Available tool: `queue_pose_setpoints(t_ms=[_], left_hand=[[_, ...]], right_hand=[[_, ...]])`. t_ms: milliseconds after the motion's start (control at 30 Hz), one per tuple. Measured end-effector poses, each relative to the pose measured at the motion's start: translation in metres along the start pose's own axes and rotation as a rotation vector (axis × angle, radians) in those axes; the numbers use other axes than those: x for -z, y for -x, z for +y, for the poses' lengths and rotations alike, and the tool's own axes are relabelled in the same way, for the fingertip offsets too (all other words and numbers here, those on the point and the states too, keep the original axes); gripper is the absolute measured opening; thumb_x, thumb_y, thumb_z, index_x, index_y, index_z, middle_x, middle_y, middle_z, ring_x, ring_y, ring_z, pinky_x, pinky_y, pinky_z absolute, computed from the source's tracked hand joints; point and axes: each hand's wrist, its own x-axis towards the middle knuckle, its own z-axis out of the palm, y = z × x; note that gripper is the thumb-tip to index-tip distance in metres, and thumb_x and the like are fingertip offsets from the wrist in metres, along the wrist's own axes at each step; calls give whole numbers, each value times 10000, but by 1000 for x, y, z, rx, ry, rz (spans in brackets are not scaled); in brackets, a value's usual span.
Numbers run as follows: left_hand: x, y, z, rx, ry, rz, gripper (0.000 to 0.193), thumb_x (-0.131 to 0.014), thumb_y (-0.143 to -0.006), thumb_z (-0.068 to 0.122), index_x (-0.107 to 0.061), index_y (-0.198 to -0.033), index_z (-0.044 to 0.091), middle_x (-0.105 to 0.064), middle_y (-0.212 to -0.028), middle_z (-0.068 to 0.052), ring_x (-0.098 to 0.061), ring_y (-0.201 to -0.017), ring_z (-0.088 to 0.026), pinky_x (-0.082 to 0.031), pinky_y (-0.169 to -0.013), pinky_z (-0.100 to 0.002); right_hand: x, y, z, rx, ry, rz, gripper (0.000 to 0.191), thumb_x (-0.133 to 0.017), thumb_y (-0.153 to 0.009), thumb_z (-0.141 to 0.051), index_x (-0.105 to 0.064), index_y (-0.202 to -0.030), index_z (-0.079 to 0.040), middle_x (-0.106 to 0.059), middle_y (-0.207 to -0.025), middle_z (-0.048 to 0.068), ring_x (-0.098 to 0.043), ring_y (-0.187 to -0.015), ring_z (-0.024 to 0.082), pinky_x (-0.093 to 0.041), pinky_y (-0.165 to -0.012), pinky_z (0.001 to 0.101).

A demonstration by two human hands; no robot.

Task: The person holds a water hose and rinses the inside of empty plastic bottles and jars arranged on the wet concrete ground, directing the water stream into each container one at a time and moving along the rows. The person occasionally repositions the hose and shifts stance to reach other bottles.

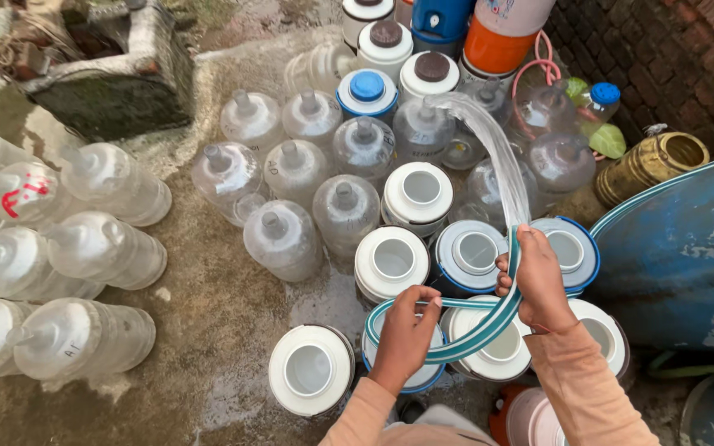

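Note:
My right hand (539,281) grips the end of a flat white hose with teal stripes (477,334). My left hand (406,330) holds the same hose lower down where it loops back. A stream of water (493,149) arcs from the hose end toward a clear jug (423,128) in the middle of the group. Below my hands stand several open white insulated coolers, one (394,260) just left of the hose.
Clear water jugs stand upright in a cluster (299,169) and lie on their sides at left (84,330). Capped coolers (367,89) sit at the back. A blue barrel (687,256) and brass pot (650,165) are at right. A stone trough (109,74) sits upper left. The ground is wet.

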Motion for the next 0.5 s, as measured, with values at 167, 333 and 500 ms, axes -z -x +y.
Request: queue_pose_setpoints(t_ms=[167,333,500], left_hand=[[2,19,0,-16,9,45,229,-644,-969,229,-680,-1086,34,-735,-1043,-93,-721,-914,-203,-587,-748,-337],[1,53,-15,48,1,83,231,-645,-964,233,-685,-1070,32,-740,-1033,-83,-726,-913,-187,-581,-752,-319],[6,91,-27,133,-37,123,226,-642,-960,232,-693,-1071,42,-741,-1044,-77,-707,-900,-185,-574,-739,-322]], right_hand=[[11,17,-1,1,-17,-5,282,-431,-1056,-416,-449,-1204,-176,-486,-700,49,-412,-484,132,-352,-425,304],[25,29,11,11,-25,-49,292,-427,-1065,-427,-452,-1186,-163,-483,-700,46,-405,-480,134,-366,-428,305],[26,37,26,34,-13,-110,280,-416,-1083,-412,-420,-1138,-138,-474,-702,44,-394,-475,135,-363,-427,307]])
